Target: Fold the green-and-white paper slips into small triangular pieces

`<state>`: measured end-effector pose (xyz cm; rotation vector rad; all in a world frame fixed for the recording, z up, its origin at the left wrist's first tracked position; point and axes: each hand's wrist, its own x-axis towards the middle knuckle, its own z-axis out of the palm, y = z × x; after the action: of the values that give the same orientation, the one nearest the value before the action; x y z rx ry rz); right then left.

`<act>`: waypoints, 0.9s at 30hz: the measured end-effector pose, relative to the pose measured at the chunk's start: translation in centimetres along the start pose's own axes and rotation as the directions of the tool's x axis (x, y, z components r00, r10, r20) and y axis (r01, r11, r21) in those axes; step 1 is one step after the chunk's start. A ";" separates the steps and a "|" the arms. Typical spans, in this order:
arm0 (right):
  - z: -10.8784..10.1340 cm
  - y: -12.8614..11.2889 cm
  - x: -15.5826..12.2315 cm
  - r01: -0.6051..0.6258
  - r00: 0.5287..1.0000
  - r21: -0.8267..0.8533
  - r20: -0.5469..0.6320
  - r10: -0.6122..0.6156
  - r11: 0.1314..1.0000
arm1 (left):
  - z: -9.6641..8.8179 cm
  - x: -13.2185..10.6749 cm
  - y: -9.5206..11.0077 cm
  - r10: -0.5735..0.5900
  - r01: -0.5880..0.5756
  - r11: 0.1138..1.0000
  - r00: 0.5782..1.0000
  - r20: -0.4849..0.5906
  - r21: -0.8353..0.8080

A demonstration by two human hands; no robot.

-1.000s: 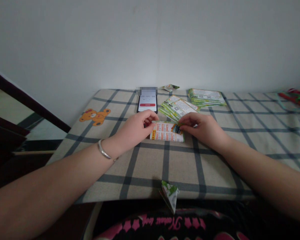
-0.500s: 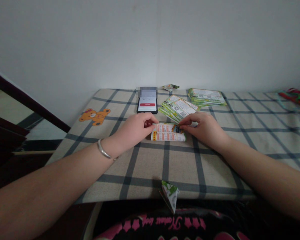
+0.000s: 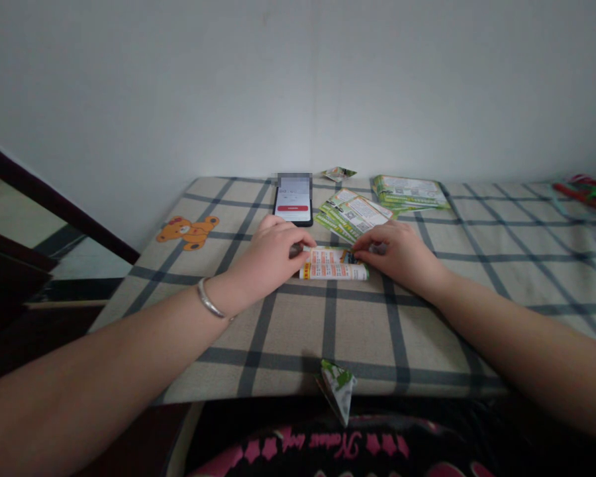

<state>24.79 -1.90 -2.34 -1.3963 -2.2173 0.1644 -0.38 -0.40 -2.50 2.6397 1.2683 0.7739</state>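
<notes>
A folded orange and white leaflet [image 3: 332, 264] lies on the checked tablecloth [image 3: 298, 324] in front of me. My left hand [image 3: 269, 256], a silver bangle on its wrist, pinches the leaflet's left end with closed fingers. At the right end my right hand [image 3: 400, 253] presses down on the upper corner with closed fingertips. The leaflet is folded down into a narrow strip between both hands.
A phone [image 3: 293, 201] with a lit screen lies behind the hands. Green leaflets are fanned [image 3: 353, 214] and stacked [image 3: 410, 191] at the back. A small folded paper [image 3: 338, 173] sits by the wall, another folded paper piece [image 3: 338, 387] at the near edge. Red and green items [image 3: 590, 195] lie far right.
Both hands have lowered and pressed the leaflet's top edge forward and down, so the leaflet now looks flatter and narrower.
</notes>
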 end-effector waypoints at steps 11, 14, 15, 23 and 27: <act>-0.3 -0.1 0.0 0.011 0.999 -0.109 0.035 -0.007 0.994 | 0.1 0.2 -0.3 -0.035 0.034 0.999 0.999 0.038 0.021; -0.4 -0.1 0.0 0.033 0.999 -0.137 0.048 -0.026 0.990 | 0.1 0.3 -0.3 -0.016 0.015 0.999 0.999 0.040 0.032; -0.4 -0.1 -0.1 0.038 0.998 -0.143 0.048 -0.031 0.989 | 0.1 0.3 -0.4 -0.008 0.007 0.999 0.999 0.044 0.037; -0.3 0.3 0.1 0.217 0.973 -0.024 0.080 -0.215 0.976 | 0.2 0.2 -0.4 0.068 -0.069 0.996 0.998 0.007 0.057; -0.3 0.3 0.2 0.276 0.957 -0.030 0.103 -0.272 0.961 | 0.0 0.6 -0.4 0.212 -0.214 0.977 0.971 0.114 0.000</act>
<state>25.14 -1.65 -2.13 -1.1074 -2.4822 0.0883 -0.34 0.24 -2.38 2.8174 0.9764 0.6330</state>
